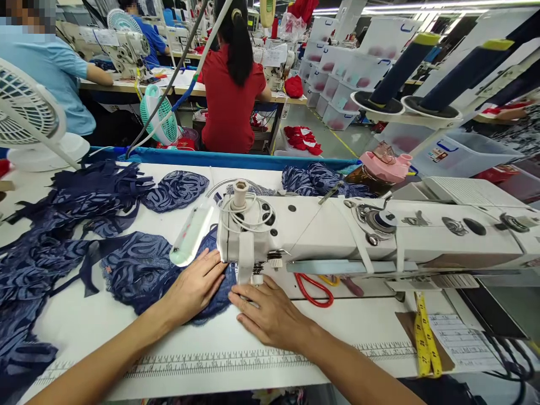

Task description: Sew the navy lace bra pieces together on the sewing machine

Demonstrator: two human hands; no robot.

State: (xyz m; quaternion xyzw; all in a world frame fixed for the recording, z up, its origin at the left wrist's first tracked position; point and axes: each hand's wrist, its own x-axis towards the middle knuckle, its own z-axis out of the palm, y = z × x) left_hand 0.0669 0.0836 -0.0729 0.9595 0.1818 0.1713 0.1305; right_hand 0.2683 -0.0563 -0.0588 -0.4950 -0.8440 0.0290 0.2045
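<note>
A navy lace bra (139, 267) lies on the white sewing table, one cup reaching under the head of a sewing machine (312, 225). My left hand (196, 287) rests flat on the lace just left of the needle area, fingers stretched forward. On the other side, my right hand (270, 315) lies with its fingers spread, fingertips at the fabric's right edge close beneath the machine head. The needle and presser foot are mostly hidden behind the machine's front and my fingers.
A heap of navy lace pieces (37, 281) covers the table's left. More lace (316, 177) lies behind the machine. Red-handled scissors (314, 295) sit under the arm, a yellow tape measure (425, 337) at right. Thread cones (405, 70) stand above. Co-workers sit ahead.
</note>
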